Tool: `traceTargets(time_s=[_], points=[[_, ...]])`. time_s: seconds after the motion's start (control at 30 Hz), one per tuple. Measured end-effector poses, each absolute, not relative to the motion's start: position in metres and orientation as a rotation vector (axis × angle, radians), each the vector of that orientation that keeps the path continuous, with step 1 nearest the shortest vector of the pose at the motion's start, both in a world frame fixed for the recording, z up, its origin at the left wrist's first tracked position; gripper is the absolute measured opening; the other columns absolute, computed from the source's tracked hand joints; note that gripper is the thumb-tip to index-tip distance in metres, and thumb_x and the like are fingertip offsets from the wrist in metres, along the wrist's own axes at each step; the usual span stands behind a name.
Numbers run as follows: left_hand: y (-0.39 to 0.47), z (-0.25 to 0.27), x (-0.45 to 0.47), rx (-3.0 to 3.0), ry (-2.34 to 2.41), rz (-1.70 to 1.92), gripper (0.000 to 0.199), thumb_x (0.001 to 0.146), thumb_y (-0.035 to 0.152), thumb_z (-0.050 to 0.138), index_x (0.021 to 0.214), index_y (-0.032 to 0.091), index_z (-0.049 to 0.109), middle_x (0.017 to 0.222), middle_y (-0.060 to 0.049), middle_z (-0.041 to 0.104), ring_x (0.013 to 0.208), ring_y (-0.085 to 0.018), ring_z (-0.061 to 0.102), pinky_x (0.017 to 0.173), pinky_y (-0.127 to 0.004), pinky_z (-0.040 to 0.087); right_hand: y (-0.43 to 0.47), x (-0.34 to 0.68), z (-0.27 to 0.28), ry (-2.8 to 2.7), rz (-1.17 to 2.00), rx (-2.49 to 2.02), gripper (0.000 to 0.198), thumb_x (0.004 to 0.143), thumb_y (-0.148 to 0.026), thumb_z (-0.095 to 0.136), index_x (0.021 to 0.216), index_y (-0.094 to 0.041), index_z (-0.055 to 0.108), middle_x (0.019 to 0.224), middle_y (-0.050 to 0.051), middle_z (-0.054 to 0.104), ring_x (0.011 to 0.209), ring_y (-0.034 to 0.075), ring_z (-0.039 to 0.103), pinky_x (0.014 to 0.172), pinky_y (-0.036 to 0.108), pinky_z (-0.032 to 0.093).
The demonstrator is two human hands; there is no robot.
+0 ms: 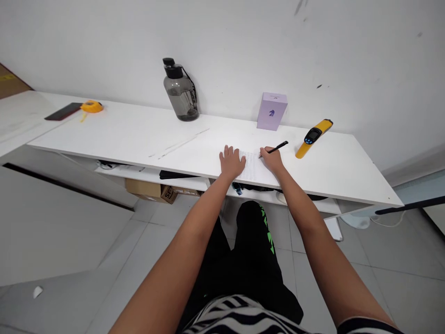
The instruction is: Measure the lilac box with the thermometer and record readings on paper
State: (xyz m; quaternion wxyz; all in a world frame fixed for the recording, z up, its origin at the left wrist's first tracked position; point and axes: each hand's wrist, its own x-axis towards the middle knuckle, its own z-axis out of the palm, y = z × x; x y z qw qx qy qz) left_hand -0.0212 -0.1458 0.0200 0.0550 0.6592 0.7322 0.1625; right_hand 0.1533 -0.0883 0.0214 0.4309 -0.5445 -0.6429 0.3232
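Two hands in play, just right of the frame's middle! The left hand (232, 163) lies flat, fingers (226, 150) spread, at the marked paper's (251, 166) left edge; the right hand (272, 159) pinches a black pen (280, 146), tip at the sheet. Purple box (272, 112) above, yellow thermometer (314, 136) rightward, white surface (139, 134) beneath.

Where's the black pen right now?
In the head view, right of centre, the black pen is in the right hand, its tip at the paper, with the purple box behind it.
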Motion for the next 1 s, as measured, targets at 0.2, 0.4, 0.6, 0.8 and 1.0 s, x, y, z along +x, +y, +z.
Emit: traceTargets(time_s=[0.2,0.4,0.6,0.8,1.0], points=[[-0.1469,0.0212,-0.0215,1.954,2.259,0.53,0.054,0.099,0.046,0.039,0.141,0.015,0.053,0.17,-0.018,0.023,0.161,-0.034,0.013,0.127,-0.053,0.021,-0.0892,0.1541,0.0224,-1.657,0.828,-1.342,0.03,0.078,-0.039,0.055,0.054,-0.021,0.055,0.056,-0.002,0.051,0.063,0.015,0.045,0.063,0.029,0.038],[-0.146,0.0208,-0.0214,1.96,2.242,0.529,0.056,0.098,0.046,0.037,0.142,0.015,0.053,0.164,-0.017,0.038,0.159,-0.036,0.018,0.127,-0.054,0.021,-0.0872,0.1547,0.0203,-1.632,0.821,-1.35,0.032,0.079,-0.041,0.055,0.055,-0.021,0.056,0.055,-0.002,0.048,0.063,0.015,0.045,0.062,0.029,0.038],[-0.1455,0.0202,-0.0217,1.953,2.247,0.54,0.056,0.098,0.046,0.037,0.142,0.015,0.054,0.163,-0.016,0.039,0.159,-0.036,0.018,0.127,-0.053,0.021,-0.0869,0.1551,0.018,-1.624,0.788,-1.328,0.033,0.081,-0.044,0.055,0.057,-0.021,0.055,0.059,-0.001,0.054,0.066,0.016,0.049,0.065,0.029,0.04],[-0.1456,0.021,-0.0218,1.944,2.238,0.533,0.057,0.098,0.047,0.037,0.144,0.016,0.052,0.164,-0.016,0.038,0.159,-0.035,0.018,0.127,-0.052,0.021,-0.0883,0.1554,0.0199,-1.584,0.805,-1.376,0.032,0.08,-0.043,0.054,0.056,-0.022,0.049,0.058,-0.002,0.05,0.064,0.015,0.046,0.064,0.029,0.039],[-0.1457,0.0213,-0.0211,1.939,2.246,0.54,0.057,0.098,0.047,0.037,0.143,0.016,0.053,0.164,-0.016,0.038,0.158,-0.035,0.021,0.127,-0.052,0.021,-0.087,0.1553,0.0198,-1.571,0.808,-1.4,0.03,0.078,-0.043,0.053,0.057,-0.023,0.049,0.058,-0.002,0.05,0.065,0.016,0.046,0.064,0.029,0.04]])
